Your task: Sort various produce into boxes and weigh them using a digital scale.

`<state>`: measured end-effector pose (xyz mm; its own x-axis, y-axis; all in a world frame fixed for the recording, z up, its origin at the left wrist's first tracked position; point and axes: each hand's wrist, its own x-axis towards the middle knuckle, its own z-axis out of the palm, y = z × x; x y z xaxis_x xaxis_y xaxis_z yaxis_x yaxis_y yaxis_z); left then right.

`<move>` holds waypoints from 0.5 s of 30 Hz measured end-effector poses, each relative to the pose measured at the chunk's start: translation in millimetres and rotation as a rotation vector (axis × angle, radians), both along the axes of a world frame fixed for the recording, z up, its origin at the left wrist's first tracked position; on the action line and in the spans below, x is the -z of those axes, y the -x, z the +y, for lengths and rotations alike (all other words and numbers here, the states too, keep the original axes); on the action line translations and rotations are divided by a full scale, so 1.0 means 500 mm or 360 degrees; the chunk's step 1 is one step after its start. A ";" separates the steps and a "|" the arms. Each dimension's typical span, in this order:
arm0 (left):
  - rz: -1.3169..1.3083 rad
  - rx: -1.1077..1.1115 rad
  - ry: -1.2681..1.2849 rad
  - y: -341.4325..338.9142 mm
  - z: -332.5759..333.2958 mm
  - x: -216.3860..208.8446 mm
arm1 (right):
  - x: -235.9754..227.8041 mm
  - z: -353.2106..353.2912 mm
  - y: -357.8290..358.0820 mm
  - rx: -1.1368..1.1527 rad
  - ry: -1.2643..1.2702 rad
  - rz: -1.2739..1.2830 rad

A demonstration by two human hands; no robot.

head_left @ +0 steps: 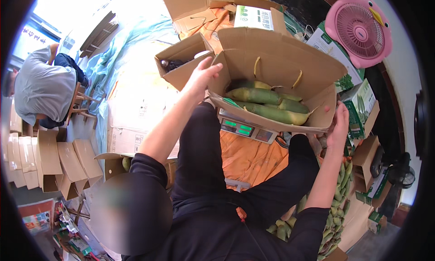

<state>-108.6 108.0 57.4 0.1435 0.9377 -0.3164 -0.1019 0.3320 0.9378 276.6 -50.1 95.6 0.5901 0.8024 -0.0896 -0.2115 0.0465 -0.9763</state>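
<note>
Cardboard box (276, 48), flap up, holds long green gourds (272, 114) and stands over a lit scale (247, 129), between hands set well apart: left hand (203, 78) loosely open at its left edge, right hand (339, 125) by its right wall. Weighing seems in hand; shifting the load would call for even support from both sides. I can't tell whether the right one grips; the box's underside and deepest contents stay hidden.

Bright window (28, 38), pale wall (402, 62)
</note>
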 end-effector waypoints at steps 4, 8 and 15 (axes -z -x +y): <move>-0.0036 -0.0114 -0.0152 0.096 0.009 -0.076 | -0.094 0.040 0.078 -0.0142 -0.0037 -0.0121; -0.0146 -0.0232 -0.0322 0.256 -0.012 -0.156 | -0.175 0.075 0.190 -0.0410 -0.0097 -0.0186; -0.0070 -0.0495 -0.0433 0.545 -0.113 -0.258 | -0.185 0.142 0.420 -0.1042 -0.0153 -0.0214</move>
